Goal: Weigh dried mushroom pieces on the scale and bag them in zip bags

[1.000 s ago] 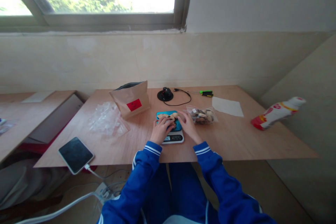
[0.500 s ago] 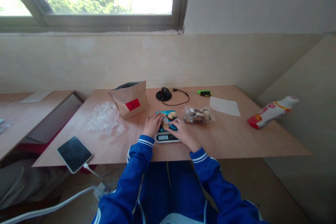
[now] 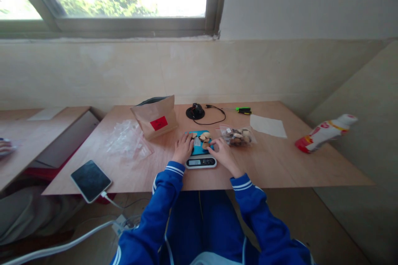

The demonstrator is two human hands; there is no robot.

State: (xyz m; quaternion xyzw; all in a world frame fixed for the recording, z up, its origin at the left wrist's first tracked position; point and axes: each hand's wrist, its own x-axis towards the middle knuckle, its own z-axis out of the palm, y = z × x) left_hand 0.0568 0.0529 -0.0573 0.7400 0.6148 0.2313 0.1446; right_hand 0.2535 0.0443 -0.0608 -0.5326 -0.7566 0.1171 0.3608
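Note:
A small kitchen scale (image 3: 201, 162) with a blue top and a lit display lies flat in front of me. On its blue plate are a few pale brown pieces (image 3: 205, 136) that look like dried mushrooms. My left hand (image 3: 184, 148) rests along the plate's left side, its fingers stretched out beside a small piece. With thumb and fingertips, my right hand (image 3: 221, 152) grips a brown mushroom piece (image 3: 205, 145) at the plate's right side. Just beyond that hand lies a clear zip bag (image 3: 239, 136) filled with similar pieces.
A brown paper pouch (image 3: 157, 118) stands open behind a heap of clear plastic bags (image 3: 126, 138). Farther back are a black round stand with a cable (image 3: 195, 111), a green-and-black screwdriver (image 3: 243, 110) and white paper (image 3: 268, 126). A bottle (image 3: 325, 133) and a tablet (image 3: 91, 180) flank me. Another person's hand (image 3: 4, 147) shows far left.
My right hand has moved right across the plate with the brown piece, uncovering the plate's middle. My left hand stays at the left side. A person's hand has appeared at the far left.

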